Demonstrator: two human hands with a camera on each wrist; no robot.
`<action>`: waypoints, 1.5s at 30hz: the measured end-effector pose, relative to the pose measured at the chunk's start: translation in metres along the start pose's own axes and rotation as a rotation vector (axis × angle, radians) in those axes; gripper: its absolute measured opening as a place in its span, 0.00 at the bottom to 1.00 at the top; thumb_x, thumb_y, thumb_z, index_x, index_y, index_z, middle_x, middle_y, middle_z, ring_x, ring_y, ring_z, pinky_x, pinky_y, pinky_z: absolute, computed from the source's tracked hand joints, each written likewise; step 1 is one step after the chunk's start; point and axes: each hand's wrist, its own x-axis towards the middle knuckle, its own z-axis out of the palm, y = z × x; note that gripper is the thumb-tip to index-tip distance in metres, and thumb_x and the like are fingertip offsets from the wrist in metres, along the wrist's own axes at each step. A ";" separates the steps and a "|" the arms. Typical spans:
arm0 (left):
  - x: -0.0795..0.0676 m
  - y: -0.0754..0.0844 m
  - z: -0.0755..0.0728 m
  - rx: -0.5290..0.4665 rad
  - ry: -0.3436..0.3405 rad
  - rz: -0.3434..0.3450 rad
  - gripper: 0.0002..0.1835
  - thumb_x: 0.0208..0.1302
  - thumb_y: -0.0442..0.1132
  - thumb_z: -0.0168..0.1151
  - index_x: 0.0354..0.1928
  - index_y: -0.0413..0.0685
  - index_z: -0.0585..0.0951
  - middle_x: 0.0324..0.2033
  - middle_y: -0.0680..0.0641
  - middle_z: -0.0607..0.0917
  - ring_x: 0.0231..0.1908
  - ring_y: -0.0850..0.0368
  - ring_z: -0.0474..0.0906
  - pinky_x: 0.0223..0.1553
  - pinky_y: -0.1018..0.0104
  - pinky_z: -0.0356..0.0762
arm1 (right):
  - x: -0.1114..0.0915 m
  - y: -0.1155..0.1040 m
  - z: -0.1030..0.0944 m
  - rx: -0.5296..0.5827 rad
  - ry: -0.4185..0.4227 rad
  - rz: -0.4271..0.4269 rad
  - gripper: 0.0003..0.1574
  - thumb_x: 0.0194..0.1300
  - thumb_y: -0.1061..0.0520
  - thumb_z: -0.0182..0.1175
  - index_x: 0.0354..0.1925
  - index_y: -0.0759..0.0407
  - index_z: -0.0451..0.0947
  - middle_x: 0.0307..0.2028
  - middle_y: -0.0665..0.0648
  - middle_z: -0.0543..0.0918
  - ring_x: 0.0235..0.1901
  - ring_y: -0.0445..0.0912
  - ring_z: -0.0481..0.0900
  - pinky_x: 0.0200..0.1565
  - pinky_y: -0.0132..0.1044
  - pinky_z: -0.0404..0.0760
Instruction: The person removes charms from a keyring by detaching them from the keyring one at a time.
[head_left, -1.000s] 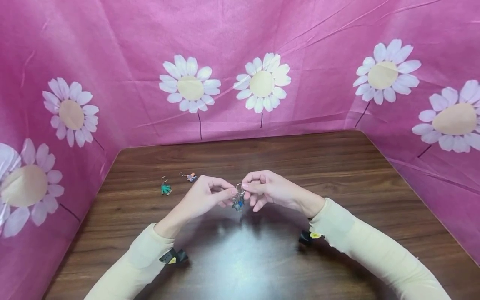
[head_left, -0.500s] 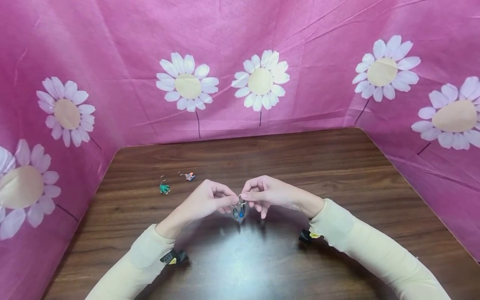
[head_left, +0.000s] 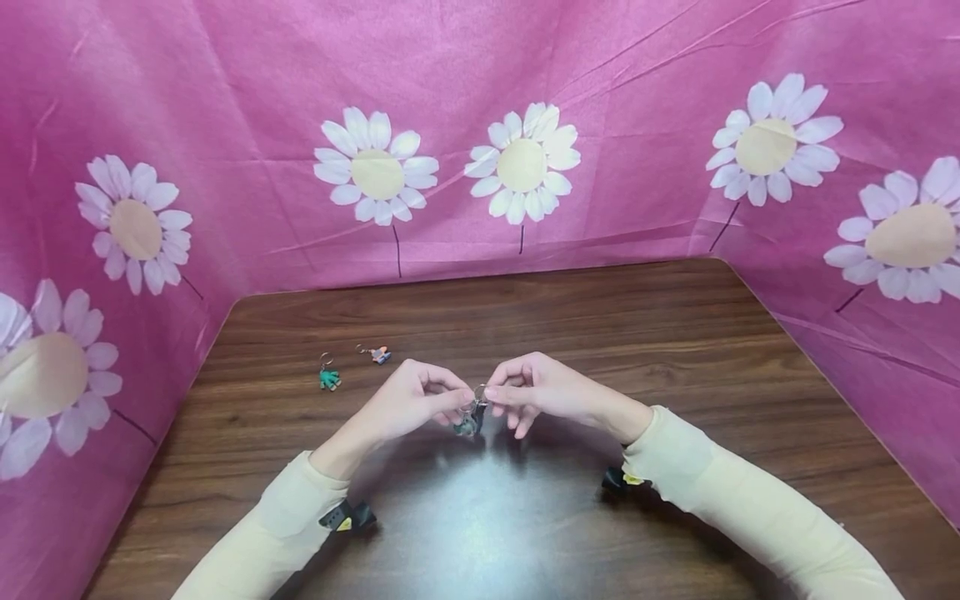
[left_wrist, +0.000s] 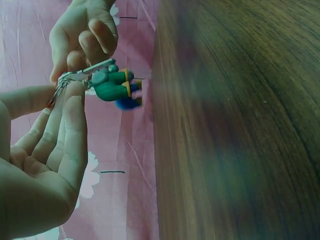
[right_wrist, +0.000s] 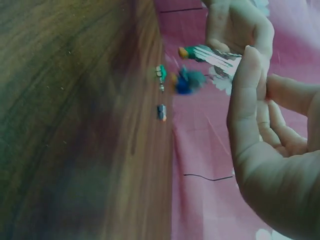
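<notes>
You're at the ring-handling step, by the look of it: left hand [head_left: 403, 407] and right hand [head_left: 557, 392] both pinch the metal rings [left_wrist: 61, 86] at their fingertips, just beside each other above the wooden table [head_left: 615, 333]. Linking or parting, can't tell. Next move likely calls for a firm pinch each side and lining up the ring gap.

Count: two hands. Hanging charms, two it seems, at your fingertips' 6 o'clock: green charm [left_wrist: 111, 91], yellow-banded, and blue charm [right_wrist: 185, 85], blurred. Ring count unclear; fingers cover them. Loose keychains, two: green figurine keychain [head_left: 329, 380] at your left hand's 10 o'clock, orange-and-blue figurine keychain [head_left: 381, 355] at its 11 o'clock, near each other, not touching.
</notes>
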 end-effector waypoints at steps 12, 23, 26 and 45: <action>-0.004 0.001 0.005 0.016 -0.049 0.014 0.11 0.68 0.38 0.68 0.42 0.35 0.87 0.32 0.42 0.89 0.32 0.44 0.87 0.41 0.41 0.86 | -0.003 0.000 0.003 0.000 -0.016 -0.010 0.11 0.75 0.56 0.60 0.45 0.65 0.78 0.30 0.69 0.81 0.22 0.44 0.80 0.27 0.43 0.88; -0.004 -0.003 0.007 0.059 -0.054 0.033 0.09 0.67 0.37 0.67 0.41 0.37 0.88 0.32 0.42 0.89 0.32 0.46 0.88 0.40 0.42 0.86 | -0.002 0.007 0.005 0.157 0.019 -0.064 0.11 0.75 0.57 0.59 0.48 0.65 0.78 0.35 0.65 0.84 0.24 0.44 0.82 0.29 0.38 0.87; -0.004 -0.002 0.007 0.049 -0.055 0.031 0.10 0.68 0.38 0.67 0.41 0.36 0.88 0.33 0.42 0.89 0.33 0.45 0.88 0.40 0.41 0.86 | -0.003 0.006 0.005 0.137 0.048 -0.064 0.11 0.74 0.57 0.60 0.47 0.64 0.79 0.35 0.65 0.84 0.25 0.44 0.82 0.29 0.38 0.86; -0.012 0.000 -0.005 0.056 -0.077 0.015 0.14 0.69 0.39 0.66 0.45 0.32 0.86 0.36 0.37 0.89 0.35 0.40 0.87 0.41 0.42 0.86 | -0.006 0.008 0.001 0.237 0.097 -0.118 0.08 0.76 0.61 0.56 0.46 0.62 0.81 0.46 0.61 0.86 0.45 0.51 0.87 0.50 0.54 0.85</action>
